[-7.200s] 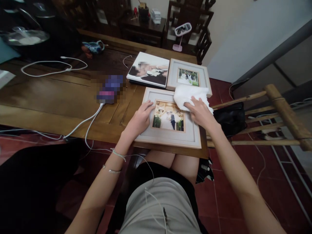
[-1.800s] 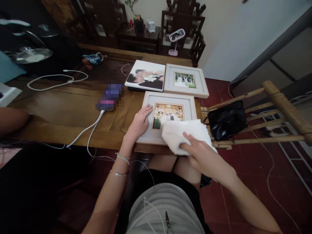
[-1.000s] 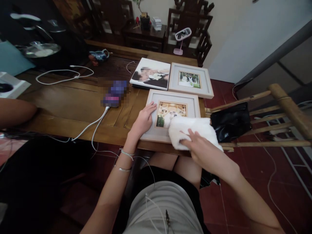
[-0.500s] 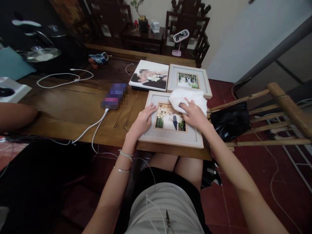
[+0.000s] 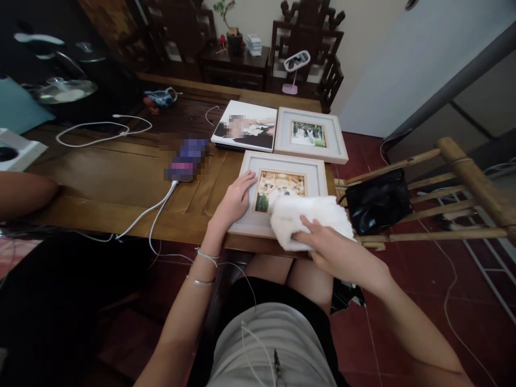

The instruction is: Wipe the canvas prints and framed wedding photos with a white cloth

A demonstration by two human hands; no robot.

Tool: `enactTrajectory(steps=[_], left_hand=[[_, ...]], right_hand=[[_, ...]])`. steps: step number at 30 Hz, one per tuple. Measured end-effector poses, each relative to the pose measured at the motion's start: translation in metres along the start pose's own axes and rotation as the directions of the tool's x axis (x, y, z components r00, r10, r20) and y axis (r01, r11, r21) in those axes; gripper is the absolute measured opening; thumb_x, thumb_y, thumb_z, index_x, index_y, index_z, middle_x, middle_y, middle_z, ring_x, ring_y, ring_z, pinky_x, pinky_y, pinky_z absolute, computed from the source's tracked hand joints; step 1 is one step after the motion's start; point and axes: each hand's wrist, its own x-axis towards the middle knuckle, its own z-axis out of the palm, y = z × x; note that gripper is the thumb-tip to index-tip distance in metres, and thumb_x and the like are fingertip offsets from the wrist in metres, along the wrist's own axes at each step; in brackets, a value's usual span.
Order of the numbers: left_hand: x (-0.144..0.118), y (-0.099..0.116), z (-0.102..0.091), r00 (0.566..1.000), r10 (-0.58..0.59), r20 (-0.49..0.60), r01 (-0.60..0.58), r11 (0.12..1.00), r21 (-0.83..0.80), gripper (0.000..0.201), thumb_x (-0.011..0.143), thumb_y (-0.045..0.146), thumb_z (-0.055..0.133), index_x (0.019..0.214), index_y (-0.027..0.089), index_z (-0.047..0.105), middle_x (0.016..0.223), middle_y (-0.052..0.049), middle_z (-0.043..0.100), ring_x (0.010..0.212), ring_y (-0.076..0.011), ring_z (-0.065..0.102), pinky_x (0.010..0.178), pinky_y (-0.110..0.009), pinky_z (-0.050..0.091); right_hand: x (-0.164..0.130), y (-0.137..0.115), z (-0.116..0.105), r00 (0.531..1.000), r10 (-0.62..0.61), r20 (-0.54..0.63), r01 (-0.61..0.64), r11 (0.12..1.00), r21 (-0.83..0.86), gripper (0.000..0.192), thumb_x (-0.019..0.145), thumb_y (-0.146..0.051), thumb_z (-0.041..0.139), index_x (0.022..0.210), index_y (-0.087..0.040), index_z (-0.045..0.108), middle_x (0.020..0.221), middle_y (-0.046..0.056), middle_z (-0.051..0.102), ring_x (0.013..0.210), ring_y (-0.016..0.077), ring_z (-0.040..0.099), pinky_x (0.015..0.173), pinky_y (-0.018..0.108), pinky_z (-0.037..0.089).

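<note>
- Right hand (image 5: 338,255) presses a white cloth (image 5: 308,215) onto the near right corner of the picture frame (image 5: 282,164), fingers flat on top of it.
- Left hand (image 5: 234,201) lies open and flat on the frame's left border, likely pinning it against sliding.
- The frame lies face up at the wooden table (image 5: 100,177)'s near edge, over the person's lap.
- Behind it: 1 second frame (image 5: 309,134) and a photo album (image 5: 245,126), side by side.
- A black bag (image 5: 377,201) rests on the bamboo rack to the right.
</note>
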Motion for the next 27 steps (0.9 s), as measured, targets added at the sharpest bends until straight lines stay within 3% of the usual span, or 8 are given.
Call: enactTrajectory(steps=[5,10,14,18,22,27], left_hand=[[-0.002,0.002,-0.002,0.999,-0.006,0.034,0.006,1.0,0.008,0.042,0.091,0.009,0.038,0.13,0.014,0.054,0.143,-0.014,0.051,0.137,-0.0233,0.041,0.116,-0.048,0.033],[-0.003,0.0,-0.001,1.0,-0.026,0.017,0.026,1.0,0.0,0.052,0.092,0.013,0.04,0.144,0.015,0.038,0.153,-0.014,0.036,0.143,-0.024,0.03,0.119,-0.048,0.026],[-0.003,-0.002,0.001,0.998,-0.033,0.05,0.033,0.999,0.007,0.048,0.092,0.017,0.04,0.14,0.01,0.042,0.148,-0.019,0.042,0.141,-0.0261,0.035,0.118,-0.049,0.027],[-0.002,-0.004,0.0,0.999,-0.023,0.048,0.022,1.0,0.012,0.046,0.092,0.017,0.041,0.137,0.01,0.046,0.145,-0.019,0.046,0.14,-0.0272,0.036,0.116,-0.051,0.029],[-0.001,-0.005,0.0,0.999,-0.018,0.041,0.017,1.0,0.022,0.044,0.091,0.015,0.043,0.135,0.014,0.049,0.142,-0.015,0.051,0.139,-0.026,0.038,0.115,-0.051,0.031],[-0.001,-0.005,0.001,1.0,-0.024,-0.001,0.024,1.0,0.013,0.042,0.09,0.013,0.044,0.131,0.014,0.053,0.139,-0.014,0.054,0.137,-0.0257,0.042,0.114,-0.051,0.034]], right_hand=[[-0.003,0.002,0.003,1.0,0.0,-0.01,0.001,0.999,0.048,0.057,0.074,0.0,0.042,0.123,-0.021,0.063,0.14,0.018,0.052,0.122,0.0318,0.056,0.096,0.048,0.048],[0.041,0.052,0.023,0.974,0.099,-0.206,-0.107,0.994,-0.029,0.056,0.076,-0.003,0.044,0.129,-0.016,0.056,0.144,0.019,0.047,0.134,0.0331,0.043,0.102,0.052,0.042],[0.08,0.092,0.019,0.937,0.119,-0.327,-0.168,0.978,-0.125,0.052,0.078,-0.004,0.045,0.128,-0.012,0.055,0.146,0.021,0.043,0.135,0.0346,0.04,0.109,0.053,0.032],[0.106,0.111,0.011,0.921,0.098,-0.376,-0.17,0.972,-0.163,0.051,0.078,-0.003,0.044,0.128,-0.01,0.054,0.149,0.019,0.04,0.14,0.038,0.03,0.111,0.057,0.026],[0.104,0.099,0.015,0.947,0.089,-0.31,-0.156,0.968,-0.199,0.056,0.077,0.003,0.039,0.128,-0.011,0.055,0.148,0.017,0.042,0.14,0.0378,0.03,0.109,0.058,0.028],[0.054,0.048,0.02,0.991,-0.004,-0.136,-0.02,0.985,-0.17,0.057,0.075,0.006,0.04,0.125,-0.013,0.059,0.146,0.017,0.045,0.138,0.0354,0.034,0.109,0.058,0.03]])
